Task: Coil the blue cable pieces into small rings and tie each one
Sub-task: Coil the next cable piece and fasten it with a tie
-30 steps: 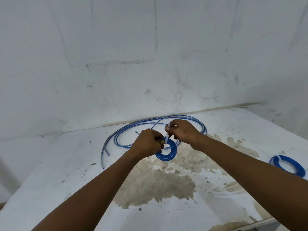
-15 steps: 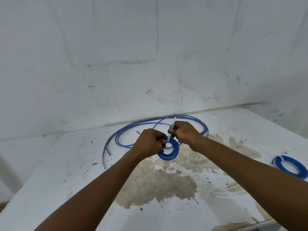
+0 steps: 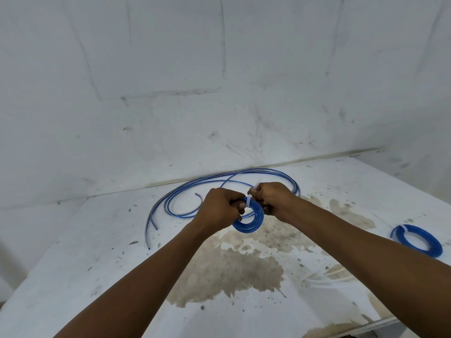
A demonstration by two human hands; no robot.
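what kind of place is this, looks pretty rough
Probably a bare workshop or utility corner: a scuffed white wall, a stained white worktop, loose blue cable lying on it and a tied blue ring set aside.

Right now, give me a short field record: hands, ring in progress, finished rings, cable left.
left hand: grips the small blue ring
right hand: pinches the white tie at the ring's top
finished ring: one, tied, on the table at right
loose cable: uncoiled, behind the hands
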